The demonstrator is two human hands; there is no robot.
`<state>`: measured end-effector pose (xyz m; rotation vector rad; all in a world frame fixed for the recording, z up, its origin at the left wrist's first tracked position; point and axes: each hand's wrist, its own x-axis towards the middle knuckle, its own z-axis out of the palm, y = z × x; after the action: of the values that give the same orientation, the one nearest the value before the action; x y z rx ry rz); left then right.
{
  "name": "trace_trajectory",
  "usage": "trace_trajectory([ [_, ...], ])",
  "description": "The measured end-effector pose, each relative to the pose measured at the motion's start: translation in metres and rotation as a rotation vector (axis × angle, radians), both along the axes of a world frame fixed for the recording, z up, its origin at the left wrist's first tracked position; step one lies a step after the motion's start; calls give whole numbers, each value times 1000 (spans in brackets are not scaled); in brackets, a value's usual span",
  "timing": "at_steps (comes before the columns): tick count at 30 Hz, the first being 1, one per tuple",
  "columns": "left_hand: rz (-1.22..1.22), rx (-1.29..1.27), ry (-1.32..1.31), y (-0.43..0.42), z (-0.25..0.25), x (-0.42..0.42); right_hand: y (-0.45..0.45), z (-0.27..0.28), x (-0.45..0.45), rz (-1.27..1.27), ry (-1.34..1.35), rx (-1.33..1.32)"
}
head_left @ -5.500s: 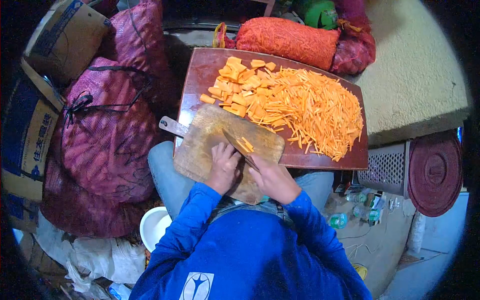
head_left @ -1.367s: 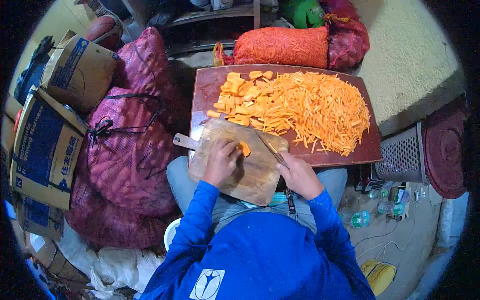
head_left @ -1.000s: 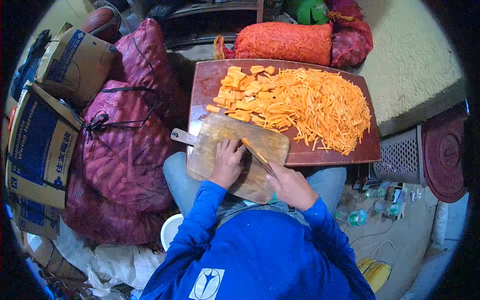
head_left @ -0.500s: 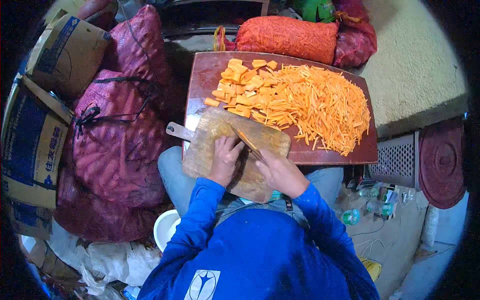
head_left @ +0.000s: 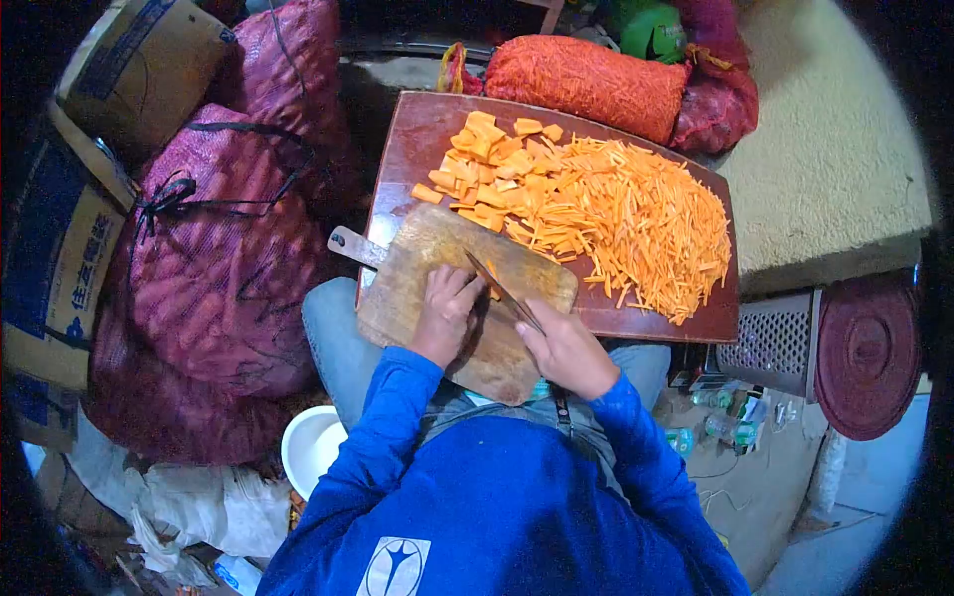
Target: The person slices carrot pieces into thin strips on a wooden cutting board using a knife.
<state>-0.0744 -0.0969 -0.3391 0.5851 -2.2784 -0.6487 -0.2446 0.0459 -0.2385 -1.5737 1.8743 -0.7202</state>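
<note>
My left hand (head_left: 446,310) is closed over an orange piece on the wooden cutting board (head_left: 417,243), its fingers curled beside the blade; most of the piece is hidden. In my right hand (head_left: 566,350) is the handle of a knife (head_left: 504,292), whose blade points up and left over the board. Thin orange bits show at the blade's far side. Behind the board, on the red-brown table (head_left: 412,129), lie orange chunks (head_left: 482,159) at the left and a big heap of orange strips (head_left: 646,219) at the right.
Purple mesh sacks (head_left: 219,288) and cardboard boxes (head_left: 149,70) stand at the left. A red mesh bag (head_left: 586,84) lies behind the table. At lower left is a white bowl (head_left: 316,447). A grey basket (head_left: 770,338) and round maroon lid (head_left: 867,348) are at the right.
Since 1.4 s ago, my left hand has covered the orange piece and the knife has come in close to its fingers. The view has shifted and tilted slightly.
</note>
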Motion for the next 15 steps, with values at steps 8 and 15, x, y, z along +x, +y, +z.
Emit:
trace_trajectory([
  [8,36,-8,-3,3,-3,-1,-9,-13,9,10,44,-1],
  [15,52,-22,22,1,-6,1,3,14,5,14,-51,39],
])
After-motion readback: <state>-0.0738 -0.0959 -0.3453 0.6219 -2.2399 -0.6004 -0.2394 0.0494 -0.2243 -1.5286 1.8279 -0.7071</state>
